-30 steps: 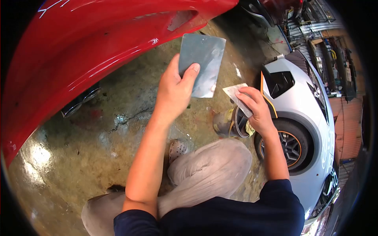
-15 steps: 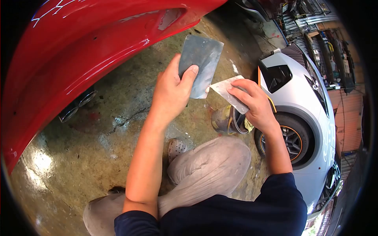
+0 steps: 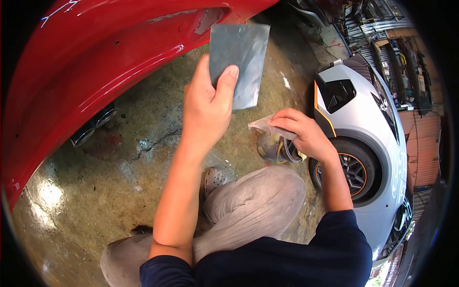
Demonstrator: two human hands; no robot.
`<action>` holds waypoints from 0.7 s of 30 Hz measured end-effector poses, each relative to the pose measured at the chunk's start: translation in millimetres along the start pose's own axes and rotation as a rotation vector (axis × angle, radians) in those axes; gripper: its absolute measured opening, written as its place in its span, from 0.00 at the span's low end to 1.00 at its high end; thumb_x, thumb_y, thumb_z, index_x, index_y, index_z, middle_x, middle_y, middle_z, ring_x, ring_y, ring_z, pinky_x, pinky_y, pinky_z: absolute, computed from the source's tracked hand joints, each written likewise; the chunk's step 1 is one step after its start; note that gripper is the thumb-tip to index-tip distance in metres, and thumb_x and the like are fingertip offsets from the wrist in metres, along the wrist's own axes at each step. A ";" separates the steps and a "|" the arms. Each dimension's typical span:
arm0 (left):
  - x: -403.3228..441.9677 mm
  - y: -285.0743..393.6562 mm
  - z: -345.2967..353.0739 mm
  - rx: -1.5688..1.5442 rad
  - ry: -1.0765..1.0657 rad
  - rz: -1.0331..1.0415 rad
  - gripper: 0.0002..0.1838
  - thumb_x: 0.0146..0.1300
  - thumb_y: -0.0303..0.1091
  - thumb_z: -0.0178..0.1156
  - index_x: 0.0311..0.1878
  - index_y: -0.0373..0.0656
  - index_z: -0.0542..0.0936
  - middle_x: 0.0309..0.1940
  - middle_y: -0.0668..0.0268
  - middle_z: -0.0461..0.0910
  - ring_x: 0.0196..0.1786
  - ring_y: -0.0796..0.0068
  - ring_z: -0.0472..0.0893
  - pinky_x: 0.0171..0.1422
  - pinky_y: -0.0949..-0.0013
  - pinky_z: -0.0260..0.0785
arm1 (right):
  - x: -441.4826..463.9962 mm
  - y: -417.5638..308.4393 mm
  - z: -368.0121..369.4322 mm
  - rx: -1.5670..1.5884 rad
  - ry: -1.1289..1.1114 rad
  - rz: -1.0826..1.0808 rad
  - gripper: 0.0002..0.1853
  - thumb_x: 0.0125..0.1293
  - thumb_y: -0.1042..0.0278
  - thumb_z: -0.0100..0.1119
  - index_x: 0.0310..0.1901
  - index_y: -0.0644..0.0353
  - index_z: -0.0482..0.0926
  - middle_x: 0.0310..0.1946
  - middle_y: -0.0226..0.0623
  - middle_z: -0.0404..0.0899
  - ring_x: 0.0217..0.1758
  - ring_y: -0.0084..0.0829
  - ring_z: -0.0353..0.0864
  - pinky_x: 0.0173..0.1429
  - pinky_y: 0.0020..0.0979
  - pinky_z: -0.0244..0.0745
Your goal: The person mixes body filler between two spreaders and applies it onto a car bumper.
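Observation:
My left hand (image 3: 205,105) is closed on a thin grey mixing plate (image 3: 239,57), thumb flat on its face. A pale smear shows near the plate's lower right edge. Lower and to the right, my right hand (image 3: 308,136) pinches a whitish putty spreader (image 3: 260,124), seen nearly edge-on. Spreader and plate are apart. Beyond the plate is a red car body panel (image 3: 95,57), with a dull grey patch (image 3: 209,20) by its recess, partly behind the plate's top edge in this view.
A dirty bucket (image 3: 267,147) stands on the stained concrete floor (image 3: 119,191) below my right hand. At right is a silver car (image 3: 373,119) with an orange-rimmed wheel (image 3: 351,174). Exhaust tips (image 3: 95,125) show under the red panel. Cluttered shelves (image 3: 406,71) line the far right.
My left hand has raised the plate towards the red panel. My right hand has dropped slightly, and the spreader has come away from the plate and tilted edge-on.

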State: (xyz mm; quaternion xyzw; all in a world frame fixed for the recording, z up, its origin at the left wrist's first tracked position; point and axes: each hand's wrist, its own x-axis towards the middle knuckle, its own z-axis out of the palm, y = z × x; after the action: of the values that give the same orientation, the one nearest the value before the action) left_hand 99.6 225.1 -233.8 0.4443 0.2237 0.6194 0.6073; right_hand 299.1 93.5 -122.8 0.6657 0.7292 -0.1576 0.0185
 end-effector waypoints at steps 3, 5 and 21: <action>5.4 37.1 -16.7 -0.087 -0.019 0.047 0.13 0.74 0.32 0.61 0.55 0.35 0.77 0.32 0.68 0.82 0.34 0.85 0.74 0.39 0.74 0.70 | -7.7 24.7 23.4 0.606 -0.017 0.408 0.23 0.66 0.78 0.59 0.63 0.60 0.76 0.53 0.32 0.82 0.60 0.27 0.79 0.65 0.32 0.71; 8.9 50.2 -26.8 -0.073 -0.020 0.097 0.12 0.74 0.31 0.62 0.55 0.35 0.78 0.32 0.69 0.82 0.35 0.85 0.74 0.40 0.75 0.70 | -8.9 31.9 40.5 0.934 0.057 0.402 0.26 0.64 0.77 0.61 0.65 0.62 0.74 0.54 0.33 0.82 0.60 0.27 0.78 0.66 0.32 0.71; 18.0 76.1 -74.6 -0.116 0.117 0.159 0.24 0.69 0.20 0.64 0.67 0.31 0.71 0.54 0.65 0.80 0.50 0.81 0.79 0.56 0.76 0.71 | 5.2 0.6 39.9 1.593 0.226 0.315 0.33 0.62 0.77 0.61 0.70 0.65 0.67 0.62 0.44 0.79 0.65 0.39 0.81 0.70 0.46 0.75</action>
State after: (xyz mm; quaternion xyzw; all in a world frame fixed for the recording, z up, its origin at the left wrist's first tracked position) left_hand -1.5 249.5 -204.3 0.3880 0.1863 0.7025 0.5668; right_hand 291.8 88.4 -161.9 0.5857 0.2942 -0.5557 -0.5114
